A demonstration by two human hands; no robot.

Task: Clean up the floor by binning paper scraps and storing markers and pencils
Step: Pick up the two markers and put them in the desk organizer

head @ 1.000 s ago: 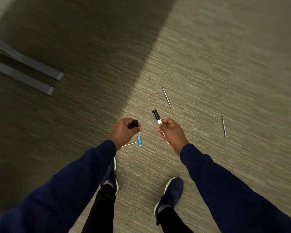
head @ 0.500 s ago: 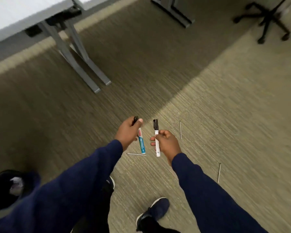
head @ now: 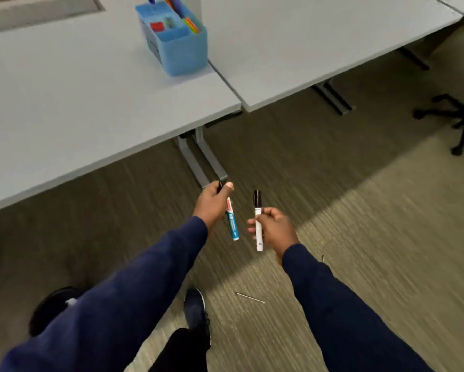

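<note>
My left hand (head: pixel 210 204) grips a blue-and-white marker (head: pixel 232 222) by its black cap end, the barrel hanging down. My right hand (head: pixel 275 228) holds a white marker (head: pixel 258 224) with a black cap upright. Both hands hover above the carpet in front of the desks. A blue desk organizer (head: pixel 181 40) with several pens and coloured items stands on the grey desk (head: pixel 78 103) ahead. A thin pencil (head: pixel 250 298) lies on the carpet below my hands; another pencil's tip (head: pixel 323 258) peeks out by my right sleeve. A black bin (head: pixel 50 308) with a white scrap inside sits at lower left, partly behind my arm.
A second grey desk (head: pixel 319 44) adjoins on the right. Grey desk legs (head: pixel 204 159) stand just beyond my left hand. A black office chair base (head: pixel 456 116) is at the right edge. My dark shoe (head: pixel 196 310) is on the carpet below.
The view has lifted from the floor to the desks, bringing the blue organizer into sight. Both hands still hold their markers and have risen toward the desk; the pencils have dropped lower in view.
</note>
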